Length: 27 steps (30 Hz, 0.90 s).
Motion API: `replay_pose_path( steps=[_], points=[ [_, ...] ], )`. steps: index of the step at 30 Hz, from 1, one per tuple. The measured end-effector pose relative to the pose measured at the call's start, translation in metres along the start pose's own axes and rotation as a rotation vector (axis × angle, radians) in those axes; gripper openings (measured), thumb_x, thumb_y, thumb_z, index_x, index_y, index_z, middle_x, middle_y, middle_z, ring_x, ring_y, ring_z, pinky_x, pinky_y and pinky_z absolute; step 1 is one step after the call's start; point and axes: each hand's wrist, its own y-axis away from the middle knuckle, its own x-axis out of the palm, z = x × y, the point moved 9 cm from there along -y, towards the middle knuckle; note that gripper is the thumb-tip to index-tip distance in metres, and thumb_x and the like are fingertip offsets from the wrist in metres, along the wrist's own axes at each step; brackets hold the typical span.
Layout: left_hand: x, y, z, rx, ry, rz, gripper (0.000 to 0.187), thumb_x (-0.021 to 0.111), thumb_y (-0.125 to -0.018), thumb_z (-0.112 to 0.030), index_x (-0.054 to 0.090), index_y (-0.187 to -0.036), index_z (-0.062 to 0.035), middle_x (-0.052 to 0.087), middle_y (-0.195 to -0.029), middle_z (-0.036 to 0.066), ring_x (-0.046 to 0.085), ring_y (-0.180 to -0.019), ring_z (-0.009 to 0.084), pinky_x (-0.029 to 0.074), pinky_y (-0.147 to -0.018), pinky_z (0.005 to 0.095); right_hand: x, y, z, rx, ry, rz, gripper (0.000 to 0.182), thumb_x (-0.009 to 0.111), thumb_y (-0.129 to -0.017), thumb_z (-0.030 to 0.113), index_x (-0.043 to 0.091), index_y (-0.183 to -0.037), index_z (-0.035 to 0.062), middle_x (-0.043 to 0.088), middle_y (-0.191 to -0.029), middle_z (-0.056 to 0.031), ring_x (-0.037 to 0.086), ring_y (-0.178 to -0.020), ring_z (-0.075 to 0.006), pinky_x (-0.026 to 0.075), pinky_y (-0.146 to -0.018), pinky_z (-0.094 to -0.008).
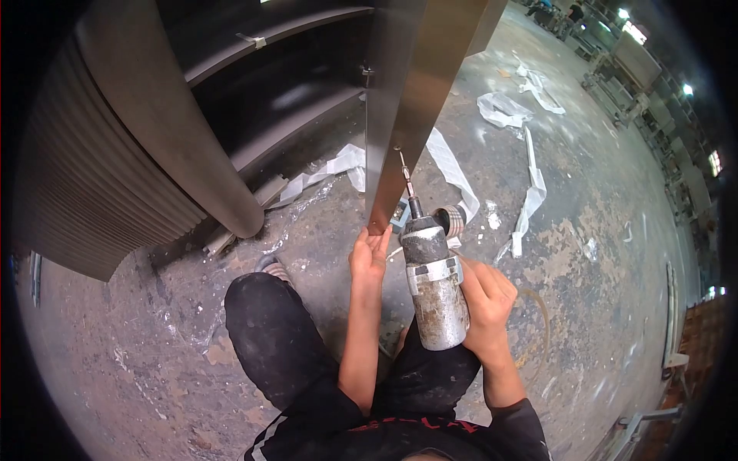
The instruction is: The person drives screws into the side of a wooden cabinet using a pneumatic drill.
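My right hand point(488, 303) is wrapped around the grip of a worn, silver-and-black air screwdriver point(437, 288). Its long bit point(407, 178) points up and away from me, with the tip at a small spot on the face of a brown metal door point(419, 84). Whether the tip turns a screw is too small to tell. My left hand point(369, 257) holds the door's lower edge, fingers and thumb pressed against it. Behind the lower edge, partly hidden, a small blue-grey box point(400, 213) with small pieces in it sits on the floor.
Left of the door stands a dark cabinet with shelves point(300, 127) and a ribbed, curved side point(115, 177). Strips of white wrapping point(530, 192) lie on the stained concrete floor point(592, 307). A thin hose point(544, 323) curves right of my hand. Distant people point(575, 11) are at the back.
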Motion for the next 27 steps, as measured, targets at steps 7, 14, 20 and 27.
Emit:
replay_pose_path(
  steps=[7, 14, 20, 27],
  points=[
    [0.010, 0.006, 0.001, 0.006, 0.039, 0.163, 0.030, 0.046, -0.106, -0.012, 0.048, -0.117, 0.0167, 0.056, -0.125, 0.028, 0.059, -0.119, 0.0365, 0.055, -0.105, 0.0513, 0.000, -0.002, -0.001, -0.012, 0.008, -0.017, 0.042, 0.068, -0.069, 0.015, 0.069, -0.108, -0.0007, 0.065, -0.087, -0.0084, 0.058, -0.065, -0.0253, 0.044, -0.058, -0.0366],
    [0.040, 0.044, -0.011, 0.141, -0.058, 0.293, 0.031, 0.042, -0.106, -0.011, 0.046, -0.120, 0.0169, 0.057, -0.124, 0.028, 0.058, -0.120, 0.0372, 0.053, -0.107, 0.0516, 0.003, -0.002, -0.001, -0.011, 0.025, -0.015, 0.043, 0.068, -0.068, 0.015, 0.070, -0.108, -0.0008, 0.065, -0.087, -0.0077, 0.058, -0.065, -0.0246, 0.044, -0.058, -0.0361],
    [0.022, 0.021, -0.009, 0.121, -0.225, 0.308, 0.033, 0.041, -0.106, -0.012, 0.045, -0.121, 0.0170, 0.057, -0.125, 0.028, 0.058, -0.121, 0.0376, 0.053, -0.108, 0.0507, 0.005, -0.003, -0.001, -0.003, 0.036, -0.005, 0.042, 0.067, -0.069, 0.015, 0.070, -0.109, -0.0006, 0.066, -0.087, -0.0075, 0.058, -0.065, -0.0244, 0.044, -0.059, -0.0359],
    [0.022, 0.019, -0.009, 0.123, -0.193, 0.338, 0.033, 0.041, -0.106, -0.012, 0.045, -0.122, 0.0163, 0.056, -0.127, 0.027, 0.058, -0.121, 0.0373, 0.052, -0.109, 0.0513, 0.005, -0.005, 0.000, 0.005, 0.025, -0.005, 0.043, 0.067, -0.071, 0.016, 0.069, -0.111, -0.0006, 0.065, -0.086, -0.0077, 0.058, -0.065, -0.0248, 0.044, -0.058, -0.0361]
  ],
)
